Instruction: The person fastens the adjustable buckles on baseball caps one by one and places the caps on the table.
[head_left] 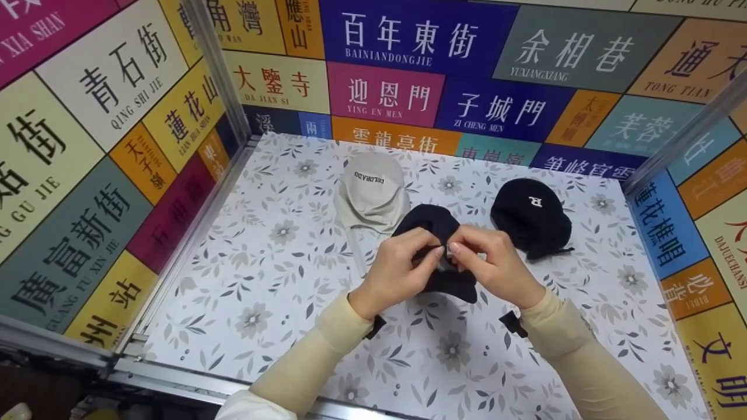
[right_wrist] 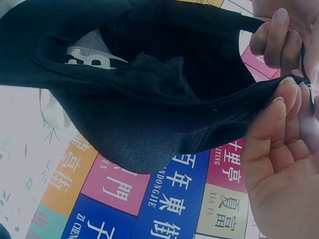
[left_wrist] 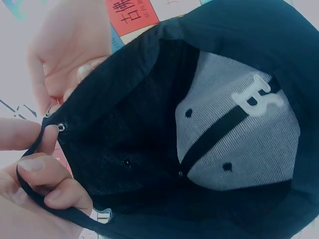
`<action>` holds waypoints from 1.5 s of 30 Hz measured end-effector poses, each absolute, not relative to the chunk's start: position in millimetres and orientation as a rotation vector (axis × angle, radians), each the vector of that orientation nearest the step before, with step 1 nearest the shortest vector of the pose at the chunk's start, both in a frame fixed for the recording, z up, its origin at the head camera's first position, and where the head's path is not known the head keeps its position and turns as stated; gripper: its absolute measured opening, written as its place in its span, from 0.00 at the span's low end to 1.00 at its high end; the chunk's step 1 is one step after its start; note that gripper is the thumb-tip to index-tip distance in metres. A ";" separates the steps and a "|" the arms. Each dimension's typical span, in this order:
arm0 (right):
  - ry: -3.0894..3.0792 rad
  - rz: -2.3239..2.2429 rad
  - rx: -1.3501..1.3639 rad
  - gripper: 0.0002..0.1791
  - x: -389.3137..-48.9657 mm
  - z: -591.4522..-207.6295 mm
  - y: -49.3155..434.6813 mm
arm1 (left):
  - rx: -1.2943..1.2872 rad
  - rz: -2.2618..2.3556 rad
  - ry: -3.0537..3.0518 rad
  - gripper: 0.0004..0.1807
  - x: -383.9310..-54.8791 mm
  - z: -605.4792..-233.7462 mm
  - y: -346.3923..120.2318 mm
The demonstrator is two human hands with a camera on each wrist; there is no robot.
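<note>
**Cap [head_left: 429, 219] in a 2-handed pinch over the tabletop [head_left: 251, 350]**

Head view: the left hand [head_left: 402, 262] and right hand [head_left: 496, 262] nearly meet over the middle of the tabletop, both grips narrow, thumbs and fingers pinching the edge of this dark cap. Toward the far edge, left of the middle, lies a beige cap [head_left: 373, 192] marked COLORADO. A black cap [head_left: 531, 219] with a white R lies nearer the far right corner. Lettered wall panels [head_left: 402, 41] stand beyond the far edge and along both sides.

Left wrist view: the held cap's opening faces the camera, showing dark lining, grey panels and a white letter [left_wrist: 259, 97]. The left hand's fingers pinch beside a small metal eyelet [left_wrist: 61, 127]; a thin strap [left_wrist: 70, 215] loops round them, running to a metal buckle [left_wrist: 104, 215].

Right wrist view: the right hand's thumb and fingers pinch the cap's edge, close to the left hand's curled fingers; detail at the fingertips is too small to make out.
</note>
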State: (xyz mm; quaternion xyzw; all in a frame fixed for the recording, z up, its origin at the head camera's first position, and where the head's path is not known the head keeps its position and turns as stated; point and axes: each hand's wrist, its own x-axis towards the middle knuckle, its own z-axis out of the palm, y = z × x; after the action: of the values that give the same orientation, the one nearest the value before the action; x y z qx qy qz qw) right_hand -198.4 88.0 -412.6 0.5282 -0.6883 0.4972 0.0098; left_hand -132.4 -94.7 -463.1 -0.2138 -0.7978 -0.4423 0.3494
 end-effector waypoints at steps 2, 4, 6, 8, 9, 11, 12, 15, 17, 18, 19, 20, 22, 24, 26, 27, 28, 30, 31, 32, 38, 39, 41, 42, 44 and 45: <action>-2.139 1.549 1.647 0.10 -198.9 -413.7 87.9 | -0.564 -1.137 -2.068 0.04 -132.8 -463.4 -94.8; -2.129 1.545 1.642 0.10 -199.1 -414.9 87.6 | -0.579 -1.118 -2.075 0.09 -133.3 -463.7 -94.9; -2.120 1.540 1.636 0.10 -199.1 -416.1 87.5 | -0.600 -1.087 -2.091 0.14 -133.8 -464.7 -94.7; -2.111 1.532 1.634 0.11 -198.9 -417.8 87.2 | -0.619 -1.049 -2.105 0.15 -134.4 -465.5 -94.2; -2.107 1.530 1.634 0.11 -198.7 -418.6 87.1 | -0.625 -1.032 -2.109 0.14 -134.5 -465.5 -93.9; -2.102 1.526 1.635 0.11 -198.7 -420.2 87.1 | -0.632 -1.000 -2.116 0.12 -134.5 -465.9 -93.5; -2.101 1.526 1.635 0.11 -199.0 -421.0 87.2 | -0.632 -0.987 -2.116 0.11 -134.6 -466.0 -93.5; -2.094 1.529 1.636 0.11 -199.9 -422.2 88.2 | -0.630 -0.959 -2.125 0.08 -133.9 -466.0 -94.3; -2.089 1.526 1.638 0.11 -200.9 -422.4 89.0 | -0.629 -0.941 -2.133 0.07 -133.6 -465.9 -94.9; -2.088 1.523 1.638 0.11 -201.1 -422.2 89.3 | -0.627 -0.936 -2.137 0.06 -133.3 -465.6 -95.2; -2.086 1.517 1.638 0.11 -201.5 -422.2 89.7 | -0.625 -0.931 -2.140 0.06 -132.9 -465.3 -95.4; -2.086 1.512 1.640 0.11 -201.9 -422.4 90.1 | -0.625 -0.928 -2.140 0.06 -132.5 -465.0 -95.4; -2.088 1.512 1.645 0.12 -202.6 -422.8 91.0 | -0.626 -0.926 -2.137 0.06 -132.3 -465.2 -95.1; -2.088 1.519 1.654 0.13 -203.4 -423.4 91.9 | -0.629 -0.924 -2.130 0.05 -131.8 -465.6 -94.8; -2.087 1.530 1.661 0.14 -204.2 -424.0 92.7 | -0.632 -0.923 -2.124 0.05 -131.5 -465.8 -94.5; -2.084 1.535 1.666 0.14 -204.4 -424.1 93.1 | -0.631 -0.921 -2.123 0.05 -131.6 -465.9 -94.4; -2.081 1.537 1.671 0.15 -204.7 -424.3 93.3 | -0.629 -0.916 -2.123 0.05 -131.3 -465.9 -94.5; -2.075 1.535 1.676 0.15 -205.0 -423.9 93.6 | -0.627 -0.899 -2.125 0.06 -131.7 -466.4 -94.5; -2.070 1.534 1.678 0.14 -205.1 -423.9 93.8 | -0.626 -0.890 -2.127 0.06 -131.9 -466.6 -94.7; -2.065 1.533 1.681 0.14 -205.1 -423.8 94.0 | -0.625 -0.880 -2.128 0.06 -132.2 -467.0 -94.8; -2.053 1.540 1.692 0.14 -205.3 -420.9 95.1 | -0.626 -0.840 -2.133 0.06 -132.7 -467.1 -95.6; -2.055 1.546 1.696 0.14 -205.3 -420.2 95.4 | -0.628 -0.838 -2.135 0.06 -132.7 -467.0 -95.7; -2.061 1.565 1.704 0.13 -205.5 -419.4 96.0 | -0.630 -0.832 -2.136 0.06 -132.6 -466.7 -96.1; -2.065 1.573 1.709 0.13 -205.7 -419.7 96.6 | -0.632 -0.830 -2.136 0.06 -132.6 -466.8 -96.3; -2.079 1.583 1.724 0.13 -206.1 -420.2 97.6 | -0.637 -0.825 -2.133 0.06 -132.8 -467.4 -96.7; -2.087 1.587 1.732 0.13 -206.3 -420.4 98.0 | -0.640 -0.825 -2.131 0.06 -132.9 -467.8 -96.9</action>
State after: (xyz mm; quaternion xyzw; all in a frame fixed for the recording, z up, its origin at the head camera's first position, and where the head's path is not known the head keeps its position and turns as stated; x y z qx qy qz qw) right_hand -206.3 98.0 -420.4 0.5512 -0.6643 0.5050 -0.0004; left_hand -132.9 -96.9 -467.8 -0.2499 -0.8325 -0.3223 0.3749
